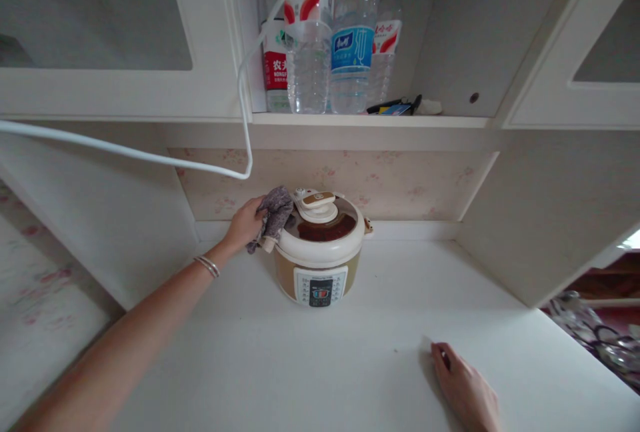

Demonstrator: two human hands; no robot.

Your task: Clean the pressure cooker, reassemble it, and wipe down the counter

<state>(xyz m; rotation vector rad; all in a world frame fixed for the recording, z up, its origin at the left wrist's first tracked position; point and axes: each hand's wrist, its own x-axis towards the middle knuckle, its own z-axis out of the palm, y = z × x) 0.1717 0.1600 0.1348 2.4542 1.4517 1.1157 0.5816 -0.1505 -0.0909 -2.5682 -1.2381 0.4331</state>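
Note:
A cream and tan electric pressure cooker (320, 252) stands at the back of the white counter (280, 365). My left hand (245, 224) reaches out to it and holds a grey cloth (274, 213) against the left edge of the cooker's lid. A thin bracelet sits on that wrist. My right hand (464, 389) rests flat on the counter at the lower right, fingers slightly apart, holding nothing.
An open cupboard above holds several plastic water bottles (350, 39) and small items (395, 109). A white cable (150, 155) hangs from the shelf and runs left across the wall. A cupboard side panel (550, 212) bounds the counter on the right.

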